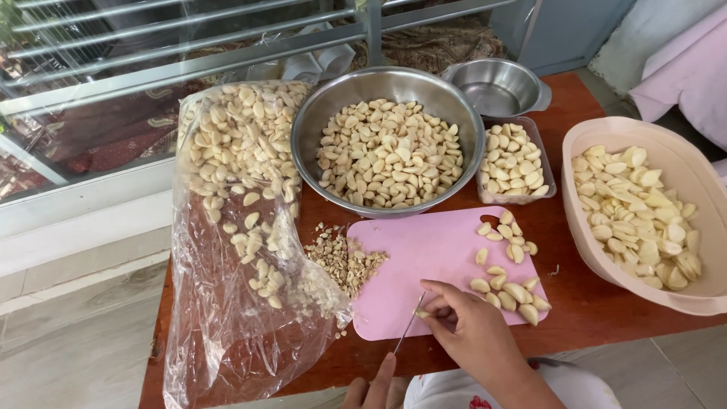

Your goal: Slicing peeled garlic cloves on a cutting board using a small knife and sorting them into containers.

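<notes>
At the lower middle of the frame, a pale peeled garlic clove (424, 312) sits pinched between the fingertips of the right hand (471, 327), which presses it onto the near edge of the pink plastic cutting board (424, 254). The left hand (376, 388), only partly in view at the bottom edge, is closed around the handle of a thin-bladed knife (409, 324) whose tip meets the clove.

Just right of the hands, a small cluster of whole peeled cloves (509, 284) lies on the board, seemingly waiting for trimming. At the board's left edge, spilling onto the reddish-brown wooden table (598, 307), lies a heap of small tan cut-off ends (342, 259), so a good number of cloves look already trimmed.

Farther out, a large round steel bowl (388, 83) in the upper middle holds a deep layer of cloves, and a small clear rectangular plastic tub (547, 163) to its right is full too. An empty small steel bowl (500, 85) stands behind the tub. At the right edge, a beige oval plastic basin (598, 132) holds more cloves. At left, a big clear plastic bag (235, 227) lies on its side, many cloves remaining inside. I cannot tell which containers hold finished cloves, but the bag suggests much work remains.
</notes>
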